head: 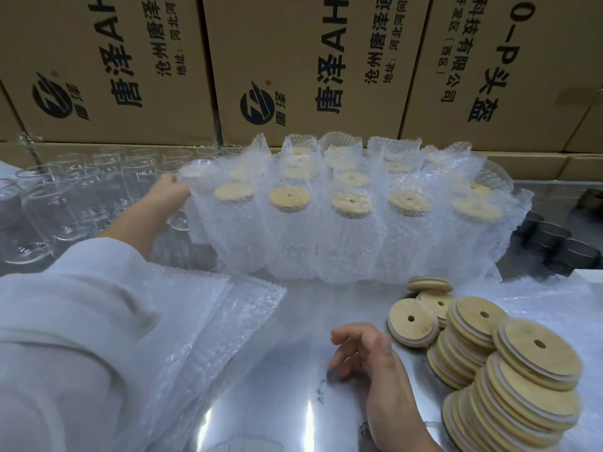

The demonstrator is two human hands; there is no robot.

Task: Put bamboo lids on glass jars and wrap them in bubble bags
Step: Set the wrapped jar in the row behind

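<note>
The left hand [169, 188] pinches the knobbly bubble bag [225, 230] leftmost among the wrapped jars [352, 236]; the right hand [365, 349], grip slack and empty, lies in front of them by round bamboo lids [528, 386].

Left arm [81, 288] w/ loose white sleeve; right arm [391, 402] bare.

I have just one view: a wide-angle camera on the person's head, looking forward and down, close over the steel table [293, 402]. A white sleeve [65, 321] crowds the near left, and stacked cartons [293, 60] wall off the far side.
</note>
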